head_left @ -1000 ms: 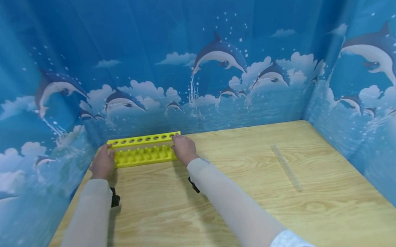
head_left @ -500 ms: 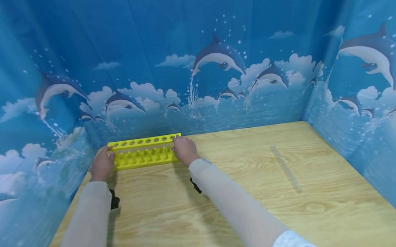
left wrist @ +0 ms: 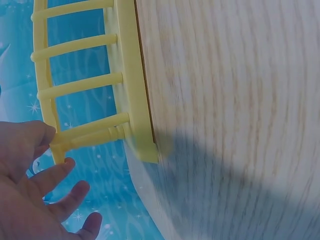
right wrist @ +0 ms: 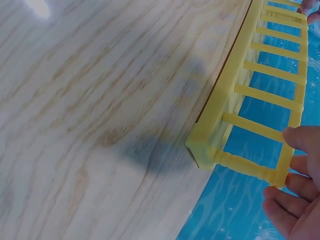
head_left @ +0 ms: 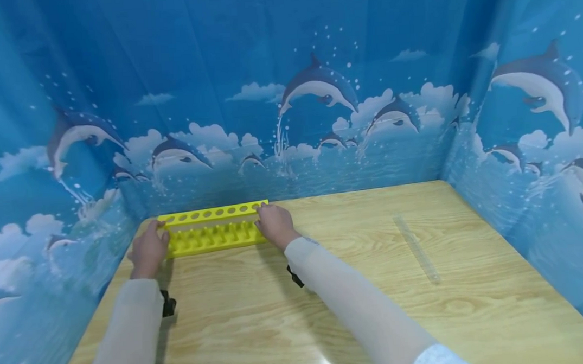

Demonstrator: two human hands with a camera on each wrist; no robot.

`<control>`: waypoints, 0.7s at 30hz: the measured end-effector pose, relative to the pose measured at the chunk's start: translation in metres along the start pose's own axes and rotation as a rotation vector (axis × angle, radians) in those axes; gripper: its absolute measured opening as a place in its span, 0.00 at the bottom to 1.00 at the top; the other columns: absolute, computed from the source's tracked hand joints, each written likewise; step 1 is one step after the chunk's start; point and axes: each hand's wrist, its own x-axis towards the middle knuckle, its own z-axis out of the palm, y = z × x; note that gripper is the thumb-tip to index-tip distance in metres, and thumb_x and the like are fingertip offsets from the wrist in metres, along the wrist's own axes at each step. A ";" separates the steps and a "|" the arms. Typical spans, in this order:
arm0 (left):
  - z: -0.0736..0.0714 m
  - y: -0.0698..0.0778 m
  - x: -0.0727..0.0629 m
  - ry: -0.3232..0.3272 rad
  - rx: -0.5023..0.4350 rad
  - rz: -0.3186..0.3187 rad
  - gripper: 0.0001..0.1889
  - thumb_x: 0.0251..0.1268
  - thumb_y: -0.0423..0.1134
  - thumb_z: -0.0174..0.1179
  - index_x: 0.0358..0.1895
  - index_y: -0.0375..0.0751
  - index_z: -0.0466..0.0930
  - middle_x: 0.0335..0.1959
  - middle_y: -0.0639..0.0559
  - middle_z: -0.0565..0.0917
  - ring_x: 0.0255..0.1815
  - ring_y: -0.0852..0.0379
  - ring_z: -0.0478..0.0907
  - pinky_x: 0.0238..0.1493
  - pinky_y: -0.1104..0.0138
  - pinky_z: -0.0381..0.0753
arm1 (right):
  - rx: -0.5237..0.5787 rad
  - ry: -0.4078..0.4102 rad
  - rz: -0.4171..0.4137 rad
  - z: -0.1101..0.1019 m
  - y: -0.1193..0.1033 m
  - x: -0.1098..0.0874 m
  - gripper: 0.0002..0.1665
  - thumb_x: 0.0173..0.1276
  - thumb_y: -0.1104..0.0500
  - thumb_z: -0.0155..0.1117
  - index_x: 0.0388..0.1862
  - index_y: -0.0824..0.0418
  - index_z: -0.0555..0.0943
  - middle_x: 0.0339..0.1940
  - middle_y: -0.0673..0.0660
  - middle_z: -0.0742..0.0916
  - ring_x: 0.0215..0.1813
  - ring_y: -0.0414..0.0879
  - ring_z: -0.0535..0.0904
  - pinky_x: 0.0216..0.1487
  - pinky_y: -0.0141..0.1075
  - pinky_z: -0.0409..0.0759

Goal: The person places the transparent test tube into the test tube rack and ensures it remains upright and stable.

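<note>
A yellow test tube rack stands at the back left of the wooden table, with a row of round holes in its top bar and short pegs along its base. My left hand pinches the left end of the top bar between thumb and index finger. In the left wrist view the other fingers of that hand are spread off the rack. At the opposite end my right hand holds the top bar, thumb on one side and fingers on the other, as the right wrist view shows. No tubes sit in the rack.
A clear strip like a ruler lies slantwise on the right part of the table. Blue curtains printed with dolphins rise behind the table and along both sides, close behind the rack.
The rack has shifted very slightly toward me and to the right, with both hands keeping their hold on its ends. The head view has tilted and turned a little; the clear strip stays put.
</note>
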 end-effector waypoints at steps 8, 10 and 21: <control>0.002 0.003 -0.006 0.014 0.000 0.002 0.23 0.75 0.40 0.44 0.69 0.36 0.61 0.66 0.27 0.66 0.63 0.23 0.58 0.53 0.31 0.58 | 0.004 0.035 -0.027 0.001 0.007 -0.008 0.24 0.70 0.52 0.63 0.64 0.52 0.77 0.65 0.56 0.79 0.29 0.44 0.80 0.20 0.30 0.73; 0.003 0.004 -0.008 0.018 0.001 0.008 0.23 0.74 0.40 0.45 0.68 0.36 0.62 0.66 0.27 0.66 0.63 0.23 0.58 0.52 0.32 0.58 | 0.004 0.042 -0.034 0.002 0.009 -0.011 0.23 0.70 0.52 0.63 0.63 0.52 0.78 0.64 0.56 0.79 0.26 0.43 0.78 0.20 0.30 0.72; 0.004 0.008 -0.022 0.029 -0.018 -0.012 0.25 0.71 0.40 0.51 0.68 0.36 0.63 0.67 0.29 0.66 0.62 0.26 0.60 0.54 0.33 0.55 | 0.032 0.074 -0.072 -0.002 0.024 -0.023 0.21 0.69 0.53 0.64 0.59 0.55 0.80 0.62 0.57 0.81 0.32 0.43 0.82 0.23 0.29 0.77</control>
